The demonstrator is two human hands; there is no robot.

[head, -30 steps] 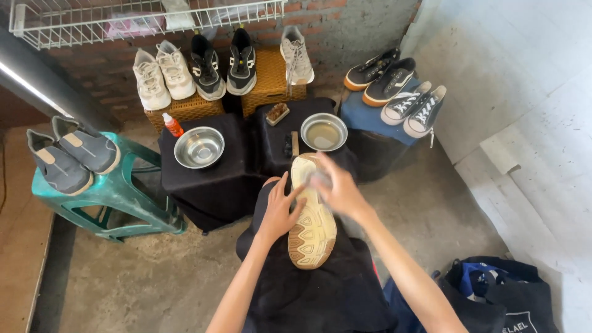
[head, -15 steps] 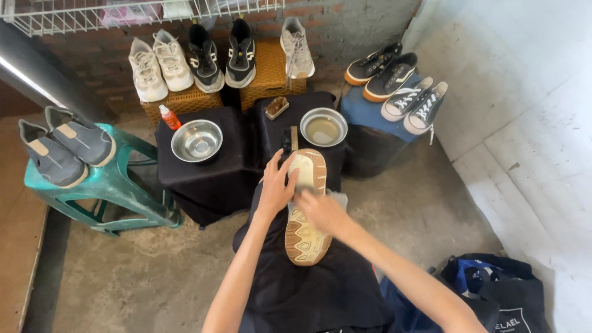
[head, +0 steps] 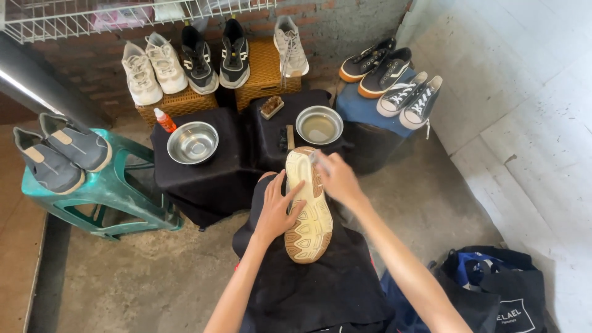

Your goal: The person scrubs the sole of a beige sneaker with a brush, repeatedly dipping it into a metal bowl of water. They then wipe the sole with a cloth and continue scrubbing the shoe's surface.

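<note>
A cream sneaker [head: 308, 231] lies sole-up on the black cloth [head: 320, 293] over my lap, toe pointing away from me. My left hand [head: 274, 209] grips its left side at mid-sole. My right hand [head: 338, 179] is at the toe end, fingers closed on a small pale thing, blurred, that looks like a brush pressed to the sole. Just beyond the toe stands a steel bowl of cloudy liquid [head: 319, 125] on a black-draped stand.
An empty steel bowl [head: 192, 142], an orange bottle [head: 164, 120] and a brown brush [head: 271, 106] sit on the black stands. Several pairs of shoes line the back wall. A green stool [head: 117, 191] at left carries grey shoes [head: 61, 151]. Dark bags [head: 487, 283] lie at right.
My right hand slid from the toe down to mid-sole, then back up to the toe. My left hand kept its hold on the sneaker.
</note>
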